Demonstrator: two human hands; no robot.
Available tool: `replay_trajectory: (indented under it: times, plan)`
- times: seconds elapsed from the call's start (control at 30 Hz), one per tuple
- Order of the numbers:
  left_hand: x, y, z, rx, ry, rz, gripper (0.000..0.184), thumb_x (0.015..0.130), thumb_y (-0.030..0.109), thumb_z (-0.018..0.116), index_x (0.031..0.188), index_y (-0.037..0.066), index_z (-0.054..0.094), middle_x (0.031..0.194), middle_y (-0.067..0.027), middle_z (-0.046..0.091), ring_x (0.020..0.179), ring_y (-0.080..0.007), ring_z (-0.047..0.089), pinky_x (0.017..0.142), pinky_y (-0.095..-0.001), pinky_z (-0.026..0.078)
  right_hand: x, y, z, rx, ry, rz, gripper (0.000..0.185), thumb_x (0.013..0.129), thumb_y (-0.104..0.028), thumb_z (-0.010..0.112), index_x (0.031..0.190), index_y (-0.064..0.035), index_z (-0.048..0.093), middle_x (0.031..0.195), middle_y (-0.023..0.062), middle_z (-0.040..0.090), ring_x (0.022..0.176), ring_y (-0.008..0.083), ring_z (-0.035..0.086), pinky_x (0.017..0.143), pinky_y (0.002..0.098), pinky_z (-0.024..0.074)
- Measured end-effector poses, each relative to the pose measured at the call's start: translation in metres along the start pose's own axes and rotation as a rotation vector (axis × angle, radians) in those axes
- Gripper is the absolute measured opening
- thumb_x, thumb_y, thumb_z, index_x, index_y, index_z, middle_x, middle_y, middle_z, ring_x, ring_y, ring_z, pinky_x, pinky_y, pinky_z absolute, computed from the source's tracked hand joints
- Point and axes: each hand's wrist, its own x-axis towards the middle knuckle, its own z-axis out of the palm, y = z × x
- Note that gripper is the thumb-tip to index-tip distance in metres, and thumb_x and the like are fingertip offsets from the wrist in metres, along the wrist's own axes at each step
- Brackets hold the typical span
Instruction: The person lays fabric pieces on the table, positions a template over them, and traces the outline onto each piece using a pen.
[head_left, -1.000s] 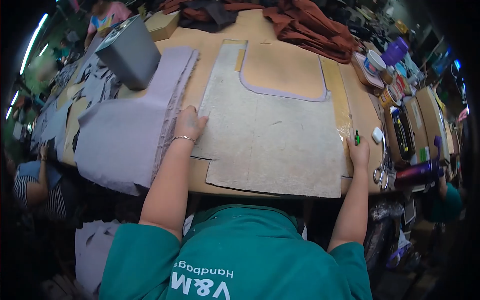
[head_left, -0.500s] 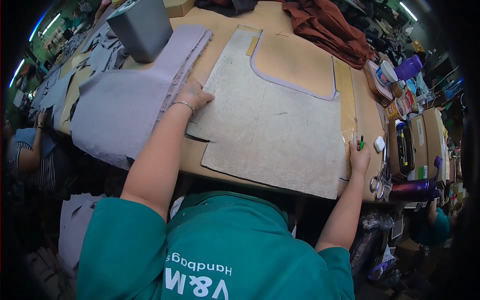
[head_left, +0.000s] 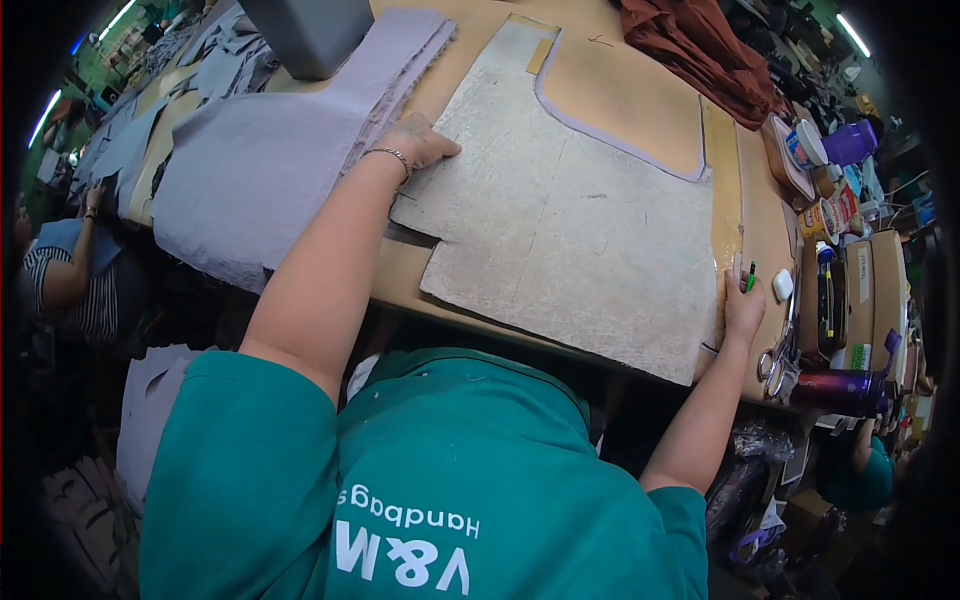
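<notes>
A large grey pattern board [head_left: 580, 230], its surface scuffed and marked with thin lines, lies over lilac fabric whose edge shows along the curved cut-out. My left hand [head_left: 421, 143] grips the board's left edge, thumb on top; its other fingers are partly hidden. At the right edge, by a yellowish taped strip [head_left: 724, 190], my right hand [head_left: 744, 304] is closed around a slim green pen [head_left: 751, 275]. Left of the board lies a stack of lilac fabric [head_left: 270, 150] with frayed edges, close to my left hand.
A dark grey block [head_left: 310, 35] stands on the fabric stack's far side. Rust-coloured cloth [head_left: 700, 55] lies at the back right. Scissors [head_left: 772, 370], a white case [head_left: 782, 285], a purple bottle [head_left: 840, 392] and cardboard boxes [head_left: 860, 290] line the right. Another person [head_left: 75, 265] is at the left.
The view has shifted, so the table and board appear farther right and slightly higher. Both hands keep their places at the board's edges, and the pen stays in my right hand.
</notes>
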Motion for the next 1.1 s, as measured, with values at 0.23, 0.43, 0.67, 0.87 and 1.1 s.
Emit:
replay_trajectory:
  times: [0.23,0.43,0.67,0.87,1.1]
  plan:
    - [0.003,-0.006,0.002,-0.059,0.163,0.205,0.065,0.059,0.035,0.073,0.107,0.000,0.048,0.106,-0.0200,0.053,0.098,-0.0266,0.051,0.083,-0.0309,0.039,-0.003,-0.008,0.000,-0.023,0.021,0.004,0.037,0.072,-0.025,0.063,0.092,0.0054,0.056,0.078,0.0161,0.060,0.071,0.0245,0.059,0.068,0.0328,0.0445]
    - [0.021,-0.005,0.001,0.095,0.191,0.277,0.063,0.060,0.039,0.072,0.104,0.000,0.049,0.100,-0.0218,0.054,0.097,-0.0310,0.051,0.083,-0.0333,0.040,-0.001,-0.007,0.008,-0.048,0.047,-0.007,0.036,0.072,-0.026,0.063,0.089,0.0048,0.057,0.076,0.0163,0.060,0.070,0.0266,0.059,0.067,0.0343,0.0445]
    - [0.032,-0.025,0.003,0.128,0.279,0.385,0.049,0.063,0.039,0.069,0.093,0.002,0.056,0.090,-0.0148,0.058,0.087,-0.0283,0.055,0.078,-0.0324,0.043,-0.004,-0.011,0.008,-0.083,0.068,-0.005,0.036,0.071,-0.027,0.063,0.088,0.0046,0.057,0.075,0.0170,0.060,0.070,0.0270,0.059,0.066,0.0344,0.0445]
    - [0.021,-0.023,-0.008,0.148,0.190,0.392,0.048,0.062,0.038,0.070,0.093,0.003,0.057,0.087,-0.0137,0.060,0.083,-0.0250,0.057,0.073,-0.0321,0.044,-0.006,-0.010,0.009,-0.096,0.099,-0.035,0.037,0.070,-0.028,0.064,0.085,0.0047,0.057,0.075,0.0190,0.059,0.069,0.0293,0.058,0.066,0.0360,0.0438]
    - [0.056,-0.034,0.005,0.130,0.192,0.595,0.042,0.063,0.031,0.073,0.085,-0.001,0.055,0.071,-0.0091,0.057,0.064,-0.0180,0.051,0.061,-0.0290,0.043,-0.001,0.009,-0.012,0.067,-0.149,-0.008,0.043,0.064,-0.029,0.066,0.093,0.0014,0.056,0.087,0.0213,0.059,0.083,0.0320,0.057,0.074,0.0367,0.0427]
